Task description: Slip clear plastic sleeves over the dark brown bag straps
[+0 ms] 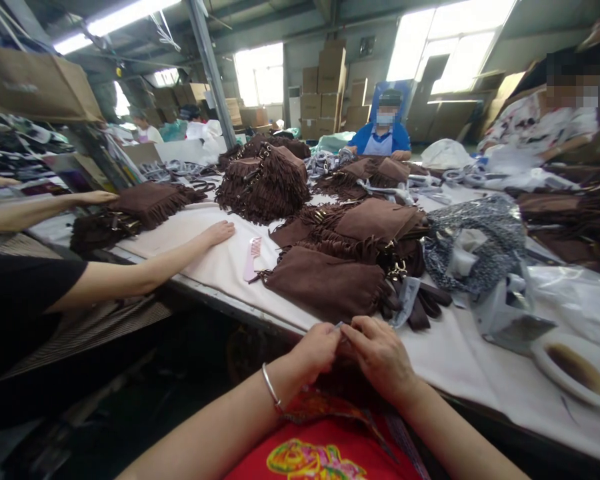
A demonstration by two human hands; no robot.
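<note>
At the table's front edge my left hand and my right hand meet with fingers pinched together. A small greyish tip shows between them, too small to name; the rest is hidden by my fingers. Just beyond them lies a brown suede bag with a fringed edge. To its right are dark straps, a gold clasp and a strip of clear plastic wrap. A pink comb rests on the cloth left of the bag.
More fringed brown bags are piled across the white-covered table. A co-worker's arm reaches in from the left. On the right are a speckled bundle, plastic bags and a white dish with brown stuff. People sit opposite.
</note>
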